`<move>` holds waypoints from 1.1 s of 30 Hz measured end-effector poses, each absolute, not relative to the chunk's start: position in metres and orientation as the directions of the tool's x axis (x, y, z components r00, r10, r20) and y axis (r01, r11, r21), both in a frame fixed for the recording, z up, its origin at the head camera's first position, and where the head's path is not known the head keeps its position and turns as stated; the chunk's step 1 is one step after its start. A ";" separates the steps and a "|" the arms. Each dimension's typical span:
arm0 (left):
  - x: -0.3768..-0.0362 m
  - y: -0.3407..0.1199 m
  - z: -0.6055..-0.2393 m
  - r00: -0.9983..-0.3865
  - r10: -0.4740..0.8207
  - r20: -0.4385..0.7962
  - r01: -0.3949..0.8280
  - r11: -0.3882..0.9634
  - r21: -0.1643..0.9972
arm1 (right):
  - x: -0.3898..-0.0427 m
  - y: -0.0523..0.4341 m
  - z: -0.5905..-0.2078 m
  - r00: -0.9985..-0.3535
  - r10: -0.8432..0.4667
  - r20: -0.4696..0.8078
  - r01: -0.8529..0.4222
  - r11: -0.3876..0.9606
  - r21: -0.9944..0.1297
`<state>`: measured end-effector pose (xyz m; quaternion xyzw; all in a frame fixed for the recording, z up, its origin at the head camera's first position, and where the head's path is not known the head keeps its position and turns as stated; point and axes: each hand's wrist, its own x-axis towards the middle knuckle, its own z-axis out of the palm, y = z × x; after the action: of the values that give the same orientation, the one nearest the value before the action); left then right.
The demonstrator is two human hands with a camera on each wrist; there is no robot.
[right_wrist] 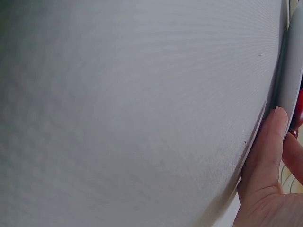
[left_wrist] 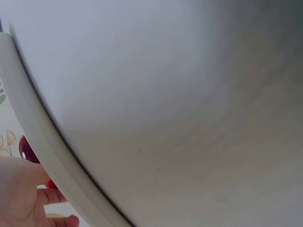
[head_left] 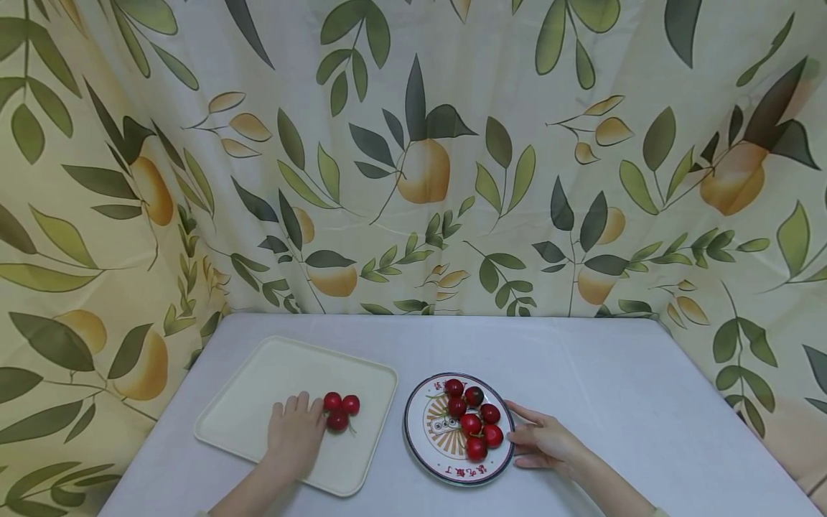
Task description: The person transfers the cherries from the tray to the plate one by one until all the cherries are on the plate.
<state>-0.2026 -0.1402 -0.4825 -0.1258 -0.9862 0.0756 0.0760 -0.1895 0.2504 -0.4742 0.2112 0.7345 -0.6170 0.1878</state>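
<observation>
Three cherries (head_left: 342, 411) lie clustered in the cream tray (head_left: 258, 380) on the left, toward its near right part, touching one another; they are glossy, dark red, round, and a thin stem shows at the nearest one. Just left of them the left hand (head_left: 293, 433) lies flat on the tray floor, fingers straight and together, fingertips beside the cluster and perhaps touching it; it holds nothing. In the left wrist view the tray's rim (left_wrist: 52, 156) crosses the frame with a sliver of red fruit behind the fingers (left_wrist: 54, 195).

To the right of the tray sits a round plate (head_left: 446, 463) with a dark patterned rim and red lettering, carrying seven more cherries (head_left: 474, 422) in a loose string across its right half. The right hand (head_left: 541, 441) rests on the table (head_left: 614, 402) at the plate's right edge, fingers extended and relaxed, fingertips against the rim, gripping nothing. A leaf-and-fruit curtain (head_left: 413, 158) hangs behind the grey table.
</observation>
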 end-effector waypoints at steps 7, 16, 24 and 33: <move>-0.206 -0.137 -0.482 -0.957 0.255 0.136 0.244 0.965 -0.093 | -0.190 0.250 -0.474 -0.843 0.073 -0.533 0.537 0.156 -0.829; -0.210 -0.133 -0.480 -0.967 0.235 0.098 0.236 0.972 0.000 | -0.190 0.250 -0.474 -0.841 0.072 -0.537 0.541 0.161 -0.825; -0.215 -0.131 -0.483 -0.963 0.242 0.119 0.245 0.969 0.014 | -0.190 0.251 -0.475 -0.837 0.079 -0.541 0.547 0.158 -0.822; -0.220 -0.127 -0.484 -0.958 0.250 0.138 0.257 0.966 0.034 | -0.190 0.251 -0.475 -0.839 0.078 -0.539 0.544 0.158 -0.824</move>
<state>-0.2202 -0.1272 -0.4842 -0.1281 -0.9892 -0.0258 0.0664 -0.1903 0.2511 -0.4749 0.2111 0.7367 -0.6137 0.1901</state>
